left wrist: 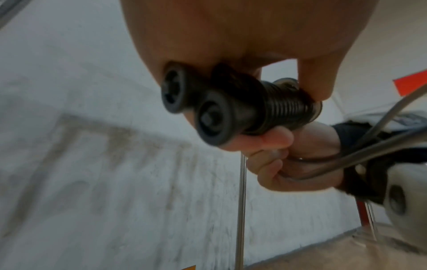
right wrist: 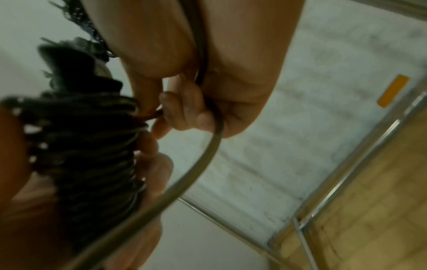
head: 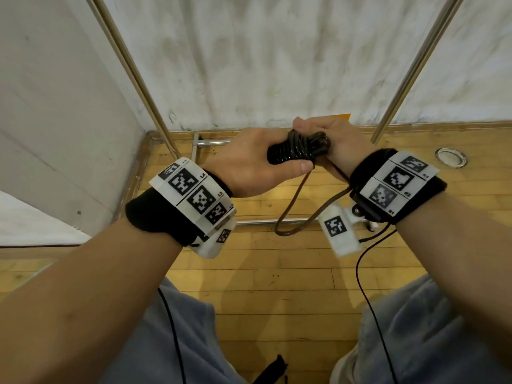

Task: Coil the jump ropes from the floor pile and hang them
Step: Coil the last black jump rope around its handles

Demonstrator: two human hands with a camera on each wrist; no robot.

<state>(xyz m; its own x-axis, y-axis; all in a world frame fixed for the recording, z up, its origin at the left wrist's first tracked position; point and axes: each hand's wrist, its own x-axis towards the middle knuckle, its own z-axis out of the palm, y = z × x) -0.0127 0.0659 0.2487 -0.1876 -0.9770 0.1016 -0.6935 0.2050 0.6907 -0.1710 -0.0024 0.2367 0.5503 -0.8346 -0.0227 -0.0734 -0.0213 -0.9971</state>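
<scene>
Above the yellow wooden plank floor (head: 277, 261), in front of a stained white wall (head: 277, 65), a black jump rope bundle with tightly wound glossy cord (head: 297, 148) is held between both hands. The two round-ended black plastic handles (left wrist: 208, 117) are gripped side by side by the left hand (head: 249, 164), with the thumb laid along the windings. A loose brown-black cord loop (head: 293, 217) is left hanging beneath the bundle, and its strand is pinched by the curled fingers (right wrist: 184, 113) of the right hand (head: 332, 139). Slanted silver metal rack poles (head: 133, 70) are seen at either side, with a low rack bar (head: 213, 142) by the wall.
</scene>
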